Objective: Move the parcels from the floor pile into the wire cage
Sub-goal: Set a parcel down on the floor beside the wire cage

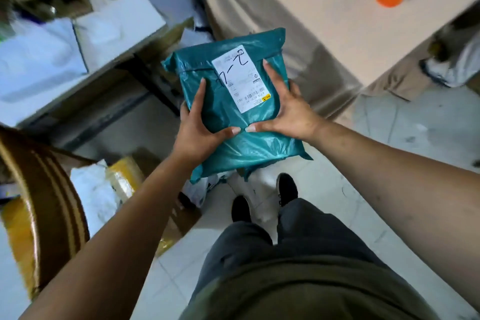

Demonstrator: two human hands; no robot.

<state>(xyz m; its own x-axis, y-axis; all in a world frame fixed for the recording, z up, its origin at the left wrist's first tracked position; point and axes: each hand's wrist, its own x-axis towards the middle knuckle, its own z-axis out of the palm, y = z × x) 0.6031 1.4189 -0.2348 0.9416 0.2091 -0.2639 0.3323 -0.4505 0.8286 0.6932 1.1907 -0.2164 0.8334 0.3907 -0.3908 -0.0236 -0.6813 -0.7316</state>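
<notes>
Two grips on one teal parcel (226,114), held up between them: left grip (197,127) grabs its left edge, right grip (283,112) its right edge, thumbs nearly touching on top. More parcels (104,189) lie on the floor (389,153), below-left of the grips.

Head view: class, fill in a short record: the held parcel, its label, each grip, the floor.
parcel: teal poly mailer, held above the floor
label: white shipping label, handwritten marks on it
left grip: holds the mailer's left edge, thumb on top
right grip: holds its right edge, thumb on top
floor: white parcel and yellow parcel at lower left
wire cage: not in view
</notes>
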